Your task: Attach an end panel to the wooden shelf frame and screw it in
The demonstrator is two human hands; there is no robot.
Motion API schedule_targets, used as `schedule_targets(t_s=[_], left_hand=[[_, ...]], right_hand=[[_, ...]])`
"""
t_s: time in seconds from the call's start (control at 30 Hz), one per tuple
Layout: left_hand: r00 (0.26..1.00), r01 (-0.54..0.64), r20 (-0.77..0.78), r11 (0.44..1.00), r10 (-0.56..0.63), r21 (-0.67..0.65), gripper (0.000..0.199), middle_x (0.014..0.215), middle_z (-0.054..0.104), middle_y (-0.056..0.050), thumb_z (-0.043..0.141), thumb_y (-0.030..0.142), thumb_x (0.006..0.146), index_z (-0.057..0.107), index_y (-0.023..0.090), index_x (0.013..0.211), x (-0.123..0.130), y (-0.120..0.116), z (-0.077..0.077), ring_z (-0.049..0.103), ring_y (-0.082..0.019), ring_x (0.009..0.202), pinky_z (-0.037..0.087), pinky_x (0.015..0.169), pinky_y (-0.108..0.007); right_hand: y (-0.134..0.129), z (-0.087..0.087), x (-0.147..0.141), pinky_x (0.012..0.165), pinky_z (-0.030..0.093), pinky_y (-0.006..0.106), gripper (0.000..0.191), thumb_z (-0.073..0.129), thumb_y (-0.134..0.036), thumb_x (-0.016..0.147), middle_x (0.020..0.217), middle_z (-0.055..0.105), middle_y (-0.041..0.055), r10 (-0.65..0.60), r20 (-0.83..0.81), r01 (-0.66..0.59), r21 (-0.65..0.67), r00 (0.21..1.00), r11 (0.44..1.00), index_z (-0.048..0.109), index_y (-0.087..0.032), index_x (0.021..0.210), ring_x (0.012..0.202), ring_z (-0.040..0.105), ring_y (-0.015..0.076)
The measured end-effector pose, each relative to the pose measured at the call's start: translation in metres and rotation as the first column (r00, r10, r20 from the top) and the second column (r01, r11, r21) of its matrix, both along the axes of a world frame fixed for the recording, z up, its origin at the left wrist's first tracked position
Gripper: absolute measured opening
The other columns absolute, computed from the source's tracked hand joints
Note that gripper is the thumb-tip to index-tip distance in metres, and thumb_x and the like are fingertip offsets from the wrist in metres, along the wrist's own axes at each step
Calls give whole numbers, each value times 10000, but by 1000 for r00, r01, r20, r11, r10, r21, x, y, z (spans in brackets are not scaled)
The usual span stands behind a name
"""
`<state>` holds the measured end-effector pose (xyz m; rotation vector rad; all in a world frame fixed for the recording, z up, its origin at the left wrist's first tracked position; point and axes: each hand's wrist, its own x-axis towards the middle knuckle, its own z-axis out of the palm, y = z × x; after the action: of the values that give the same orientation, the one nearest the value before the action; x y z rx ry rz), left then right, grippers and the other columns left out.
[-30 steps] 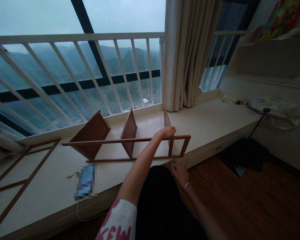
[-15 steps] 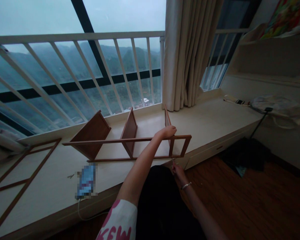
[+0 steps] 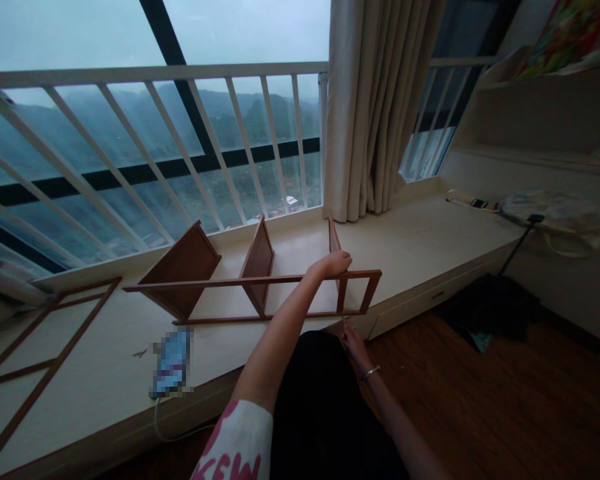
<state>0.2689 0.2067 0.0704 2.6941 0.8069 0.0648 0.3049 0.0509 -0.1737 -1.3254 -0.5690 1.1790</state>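
Note:
A brown wooden shelf unit (image 3: 215, 283) lies on its side on the pale window ledge, with several shelf boards standing upright from its side frame. My left hand (image 3: 336, 263) is closed on the upper rail of that frame, close to the right-hand shelf board (image 3: 333, 233). Lower down, below the near rail, my right hand (image 3: 352, 339) is closed at the joint by the frame's cross-piece. A thin, small item seems to stick up from its fingertips, too dark and tiny to name. A bracelet (image 3: 371, 373) circles the right wrist.
A second wooden side frame (image 3: 55, 363) lies flat at the left. Near it are a blurred blue device (image 3: 173, 363) with a white cable (image 3: 161, 427) and a few small pieces (image 3: 140, 353). A railing (image 3: 250, 157) and curtain (image 3: 365, 113) border the back. A bag (image 3: 555, 217) sits right.
Almost nothing differs. The view has shifted very slightly, and both hands keep their places on and under the shelf frame.

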Motion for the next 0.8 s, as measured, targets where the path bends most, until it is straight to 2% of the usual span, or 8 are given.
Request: schedule_targets(t_s=[0.07, 0.13, 0.23, 0.33, 0.43, 0.53, 0.67, 0.8], left_hand=[[1000, 6, 8, 1000, -6, -4, 296, 882, 592, -95, 262, 187, 789, 546, 105, 791, 0, 1, -1, 523, -140, 770, 396, 679, -226], [1000, 6, 15, 1000, -6, -15, 296, 876, 592, -92, 263, 195, 791, 546, 107, 789, 1, 3, -3, 523, -140, 768, 395, 677, -225], [1000, -6, 23, 999, 7, -33, 296, 862, 591, -83, 264, 209, 794, 544, 113, 790, 1, 5, -5, 520, -137, 767, 392, 676, -221], [1000, -10, 26, 999, 11, -46, 295, 854, 588, -83, 265, 209, 790, 544, 113, 791, 1, 5, -6, 517, -140, 771, 392, 674, -224], [1000, -20, 13, 999, 20, -51, 294, 868, 583, -88, 269, 207, 789, 546, 108, 806, 1, 5, -5, 515, -146, 792, 393, 687, -229], [1000, -21, 1, 999, 21, -44, 295, 881, 580, -89, 267, 211, 793, 543, 109, 817, 2, 4, -5, 512, -147, 801, 392, 703, -232], [1000, -1, 10, 999, 1, -32, 295, 879, 580, -92, 261, 219, 795, 536, 112, 808, 1, 4, -3, 511, -145, 784, 391, 700, -235], [1000, 11, 11, 1000, -10, -29, 300, 879, 581, -95, 252, 221, 797, 532, 112, 806, 0, 2, -1, 511, -146, 773, 393, 693, -239]], right_hand=[[2, -5, -1, 329, 129, 168, 368, 503, -511, 646, 373, 319, -96, -18, -86, 18, -7, 996, 1000, 382, -182, 536, 317, 243, 24], [3, -8, -2, 322, 95, 164, 327, 493, -460, 681, 365, 278, -109, -5, -283, 5, 0, 959, 1000, 370, -188, 551, 301, 189, 19], [5, -9, -3, 313, 70, 167, 269, 432, -322, 756, 359, 231, -112, 54, -612, -14, 69, 789, 998, 338, -189, 542, 297, 132, 25], [6, -8, -3, 305, 95, 176, 279, 352, -207, 797, 361, 218, -97, 114, -803, 13, 150, 585, 989, 305, -189, 522, 299, 150, 39], [4, -7, -1, 303, 121, 178, 297, 320, -166, 816, 372, 222, -87, 158, -881, 46, 199, 445, 979, 295, -188, 520, 306, 181, 45], [1, -9, 0, 302, 132, 174, 297, 313, -170, 831, 386, 234, -84, 193, -907, 45, 226, 373, 973, 310, -184, 534, 313, 198, 44], [-1, -10, 0, 302, 139, 157, 278, 318, -202, 845, 404, 244, -87, 233, -912, 15, 252, 337, 968, 341, -178, 569, 316, 208, 36], [0, -11, 2, 306, 142, 137, 242, 349, -256, 844, 422, 260, -89, 254, -901, -10, 268, 351, 963, 373, -177, 616, 327, 230, 29]])
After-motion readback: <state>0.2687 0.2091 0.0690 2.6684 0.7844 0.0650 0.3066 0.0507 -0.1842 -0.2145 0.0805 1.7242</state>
